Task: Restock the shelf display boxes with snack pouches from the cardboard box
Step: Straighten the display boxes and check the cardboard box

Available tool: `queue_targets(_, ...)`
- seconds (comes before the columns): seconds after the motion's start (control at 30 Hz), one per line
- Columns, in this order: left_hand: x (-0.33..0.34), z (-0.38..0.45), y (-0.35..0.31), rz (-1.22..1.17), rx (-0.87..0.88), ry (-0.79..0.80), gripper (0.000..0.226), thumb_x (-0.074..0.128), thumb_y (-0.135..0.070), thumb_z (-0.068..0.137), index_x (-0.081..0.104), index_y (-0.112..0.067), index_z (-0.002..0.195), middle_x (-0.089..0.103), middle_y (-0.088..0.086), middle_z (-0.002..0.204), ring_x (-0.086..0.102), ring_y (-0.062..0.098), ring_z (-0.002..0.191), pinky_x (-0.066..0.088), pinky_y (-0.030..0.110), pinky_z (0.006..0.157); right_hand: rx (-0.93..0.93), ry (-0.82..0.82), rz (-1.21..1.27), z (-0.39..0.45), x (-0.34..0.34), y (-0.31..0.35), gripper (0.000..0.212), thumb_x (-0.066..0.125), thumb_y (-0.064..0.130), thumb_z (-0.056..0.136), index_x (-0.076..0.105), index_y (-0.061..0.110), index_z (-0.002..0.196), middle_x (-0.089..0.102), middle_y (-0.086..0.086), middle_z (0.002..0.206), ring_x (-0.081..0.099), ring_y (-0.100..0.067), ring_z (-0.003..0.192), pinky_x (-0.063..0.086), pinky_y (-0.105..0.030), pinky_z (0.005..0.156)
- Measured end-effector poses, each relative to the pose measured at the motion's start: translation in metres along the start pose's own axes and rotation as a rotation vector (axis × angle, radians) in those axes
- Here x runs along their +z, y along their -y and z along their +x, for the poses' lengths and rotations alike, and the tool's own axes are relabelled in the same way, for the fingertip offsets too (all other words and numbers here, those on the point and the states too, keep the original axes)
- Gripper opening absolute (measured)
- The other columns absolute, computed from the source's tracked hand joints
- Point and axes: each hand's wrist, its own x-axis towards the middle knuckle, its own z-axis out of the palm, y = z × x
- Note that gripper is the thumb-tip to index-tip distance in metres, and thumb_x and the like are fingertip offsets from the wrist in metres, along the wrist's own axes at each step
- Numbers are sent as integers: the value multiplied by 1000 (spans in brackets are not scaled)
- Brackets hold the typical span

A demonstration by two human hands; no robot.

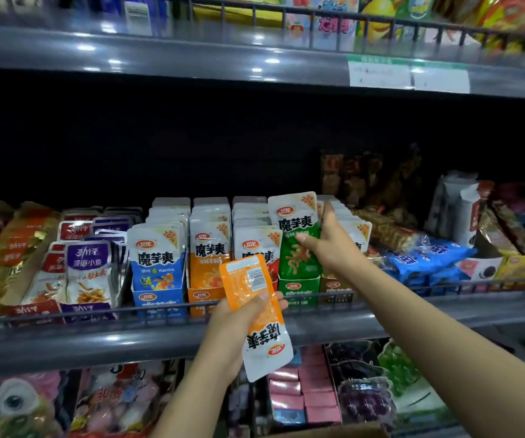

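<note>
**Green pouch going into its box, orange one waiting**

At the middle shelf, the right hand (329, 245) pinches a green-and-white foil snack pouch (299, 235) by its right edge, thumb on the printed face and fingers behind, holding it upright just above the green cardboard display box (299, 290). Held so, the label faces outward like its neighbours, and it looks ready to drop in at the front of the row.

Lower down, the left hand (242, 324) is wrapped round an orange-and-white foil snack pouch (256, 314), back side up with the barcode showing and the logo end pointing down. It sits in front of the grey shelf rail (97, 314), near the orange cardboard display box (202, 295), probably kept in reserve for that slot; it would need turning over first.

A brown cardboard box edge (324, 433) shows at the bottom of the view; whether more pouches lie in it cannot be told.
</note>
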Motion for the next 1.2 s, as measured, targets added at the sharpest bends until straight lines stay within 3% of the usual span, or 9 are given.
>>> queue_targets(0.13, 3, -1, 0, -29, 1, 0, 17, 55, -7, 92, 61, -8, 109, 74, 10, 95, 72, 21, 86, 59, 30, 65, 47, 58, 115, -3, 3, 0, 60, 53, 7, 94, 18, 21, 141, 38, 8, 131, 52, -26, 120, 46, -49, 99)
queue_targets(0.2, 4, -2, 0, -41, -5, 7, 17, 55, -6, 93, 61, -8, 109, 74, 11, 94, 72, 22, 86, 59, 31, 67, 83, 90, 90, -2, 4, -2, 53, 54, 9, 93, 23, 21, 135, 45, -2, 136, 56, -29, 115, 47, -52, 96)
queue_targets(0.33, 6, -5, 0, -34, -24, 11, 17, 56, -7, 92, 61, -10, 108, 74, 9, 96, 72, 22, 89, 57, 35, 71, 136, 116, 29, 5, 4, -6, 76, 67, 27, 77, 23, 24, 139, 47, -15, 138, 55, -33, 117, 47, -53, 97)
queue_targets(0.43, 5, -6, -3, -40, -26, 14, 16, 57, -8, 92, 62, -12, 107, 74, 9, 96, 72, 22, 88, 57, 34, 71, 77, 38, 2, 3, 4, 4, 58, 69, 21, 84, 34, 18, 131, 59, -7, 122, 61, -27, 108, 51, -48, 91)
queue_targets(0.57, 3, -7, -6, -44, -23, 22, 17, 57, -7, 92, 61, -11, 108, 74, 10, 97, 72, 22, 89, 58, 34, 71, -27, -50, -162, 7, 2, 17, 54, 74, 18, 81, 44, 13, 126, 64, -6, 110, 63, -24, 99, 53, -45, 87)
queue_targets(0.73, 1, -7, -7, -62, -25, 22, 16, 57, -8, 92, 62, -12, 106, 74, 9, 98, 72, 22, 91, 55, 34, 73, -165, 15, -493, 19, -13, 46, 37, 73, 13, 80, 58, 15, 113, 61, -3, 97, 60, -17, 81, 50, -28, 62)
queue_targets(0.9, 1, -8, -8, -58, -25, 25, 16, 56, -8, 92, 62, -12, 106, 74, 9, 97, 72, 21, 89, 55, 32, 68, -217, 126, -936, 33, -15, 40, 59, 74, 29, 80, 52, 16, 133, 56, -5, 134, 53, -24, 120, 44, -33, 97)
queue_targets(1.07, 1, -10, -9, -76, -32, 29, 16, 56, -6, 92, 62, -11, 106, 74, 10, 96, 72, 22, 88, 56, 30, 64, -257, 197, -1229, 34, -15, 26, 58, 60, 45, 87, 42, 29, 140, 59, -1, 126, 32, -25, 135, 17, -38, 108)
queue_targets(1.2, 2, -12, -9, -71, -39, 39, 16, 56, -6, 92, 62, -11, 107, 74, 10, 96, 72, 22, 88, 56, 30, 63, -263, 192, -1224, 32, -18, 29, 58, 62, 47, 85, 45, 32, 138, 60, 1, 123, 36, -24, 130, 17, -38, 106)
